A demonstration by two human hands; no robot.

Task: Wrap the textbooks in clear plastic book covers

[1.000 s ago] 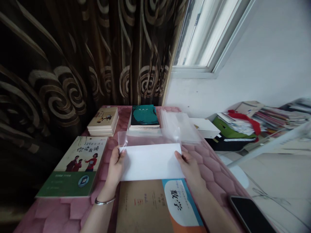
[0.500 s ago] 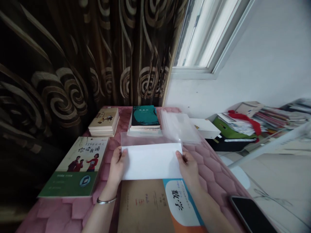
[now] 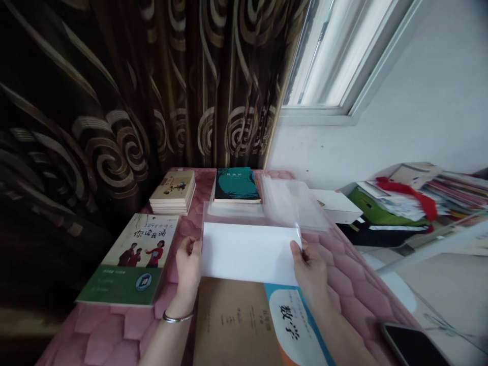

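My left hand (image 3: 189,264) and my right hand (image 3: 310,267) pinch the two side edges of a white sheet (image 3: 249,253), fingers closed. A strip of clear plastic sleeve (image 3: 244,214) stands out beyond the sheet's far edge; whether the paper is inside it, I cannot tell. Below the sheet lies a book with a brown cover and a blue and white right side (image 3: 236,325), its near part cut off by the frame. To the left of my left hand rests a thick green and cream book (image 3: 131,259).
On the pink quilted surface (image 3: 102,335) stand a stack of tan books (image 3: 173,193), a teal book on a pile (image 3: 236,184) and loose clear plastic sleeves (image 3: 293,203). A white box (image 3: 339,204), a phone (image 3: 415,345) and a heap of papers (image 3: 396,201) are at right.
The whole scene has shifted a little to the right in the picture. Both hands still hold the white sheet, and slightly more of the clear plastic shows above it.
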